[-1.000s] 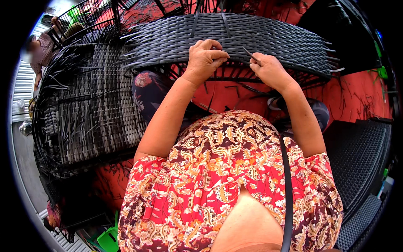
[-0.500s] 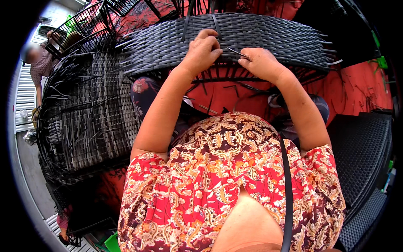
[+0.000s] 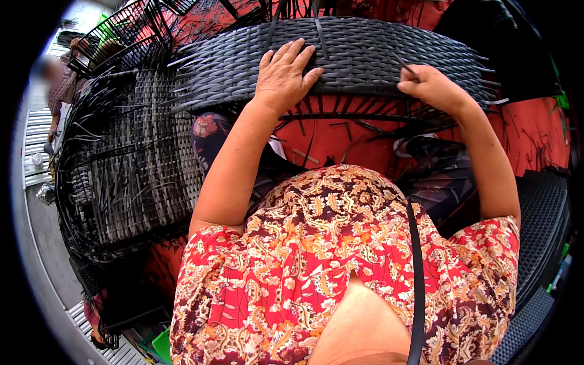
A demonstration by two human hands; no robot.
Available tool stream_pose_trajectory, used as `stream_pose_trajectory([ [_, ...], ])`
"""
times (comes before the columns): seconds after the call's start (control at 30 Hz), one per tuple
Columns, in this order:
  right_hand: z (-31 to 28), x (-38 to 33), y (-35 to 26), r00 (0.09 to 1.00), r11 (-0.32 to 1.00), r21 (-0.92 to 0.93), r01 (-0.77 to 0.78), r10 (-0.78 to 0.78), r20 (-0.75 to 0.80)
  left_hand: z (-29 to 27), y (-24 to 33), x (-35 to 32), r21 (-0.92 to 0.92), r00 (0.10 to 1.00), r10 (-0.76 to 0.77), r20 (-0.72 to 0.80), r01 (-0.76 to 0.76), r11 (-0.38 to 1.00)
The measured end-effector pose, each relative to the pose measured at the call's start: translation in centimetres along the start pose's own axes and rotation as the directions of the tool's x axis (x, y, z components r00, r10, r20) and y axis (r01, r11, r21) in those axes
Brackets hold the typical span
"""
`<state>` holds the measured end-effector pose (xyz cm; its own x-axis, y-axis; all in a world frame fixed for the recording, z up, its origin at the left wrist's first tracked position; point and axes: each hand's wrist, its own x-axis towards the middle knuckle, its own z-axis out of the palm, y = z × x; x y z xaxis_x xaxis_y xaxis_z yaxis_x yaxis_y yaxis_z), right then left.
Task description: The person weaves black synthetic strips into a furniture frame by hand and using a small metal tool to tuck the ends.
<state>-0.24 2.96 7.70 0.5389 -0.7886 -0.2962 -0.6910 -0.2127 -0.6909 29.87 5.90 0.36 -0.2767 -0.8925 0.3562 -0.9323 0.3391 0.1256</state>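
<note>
Dark grey, plastic-looking strip lies under the left hand (image 3: 283, 79), its fingers spread and flat on the weave, gripping nothing. The fingers of the right hand (image 3: 433, 89) are curled around a slim dark piece (image 3: 406, 67), whether tool or strip I cannot tell; its tip points up and left over the weave.

The woven panel (image 3: 377, 45) stretches across in front of the person, above the lap. It looks light for its length, springy rather than soft, rather smooth, and unlikely to break, though single strips might kink or slide. The long near edge seems the surest hold; the short ends bristle with loose strip tips (image 3: 490, 71) that would snag or pull out.

Beyond the far edge, two loose strips (image 3: 320, 38) lie over the weave. Dark bars (image 3: 350, 104) show below the near edge, then red floor (image 3: 365, 145) littered with offcuts, offering some room. Leftward a larger woven piece (image 3: 146, 176) crowds the panel's end; to the lower right, stacked dark panels (image 3: 541, 201) limit elbow swing.
</note>
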Motion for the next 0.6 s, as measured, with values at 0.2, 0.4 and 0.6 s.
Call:
stream_pose_trajectory([
  [0.2, -1.6, -2.3, 0.9, 0.992, 0.992, 0.019, -0.125, 0.125, -0.005, -0.1, 0.1, -0.1, -0.009, 1.0, 0.004, -0.01, -0.004, 1.0],
  [0.4, -0.3, -5.1, -1.4, 0.986, 0.998, 0.057, 0.025, -0.016, -0.164, -0.3, 0.1, -0.1, -0.37, 0.963, 0.047, -0.265, -0.147, 0.917],
  [0.6, 6.9, -7.8, -5.4, 0.93, 0.96, -0.205, 0.189, -0.242, -0.275, -2.8, 8.9, -1.2, -0.509, 0.852, 0.455, -0.26, -0.521, 0.685],
])
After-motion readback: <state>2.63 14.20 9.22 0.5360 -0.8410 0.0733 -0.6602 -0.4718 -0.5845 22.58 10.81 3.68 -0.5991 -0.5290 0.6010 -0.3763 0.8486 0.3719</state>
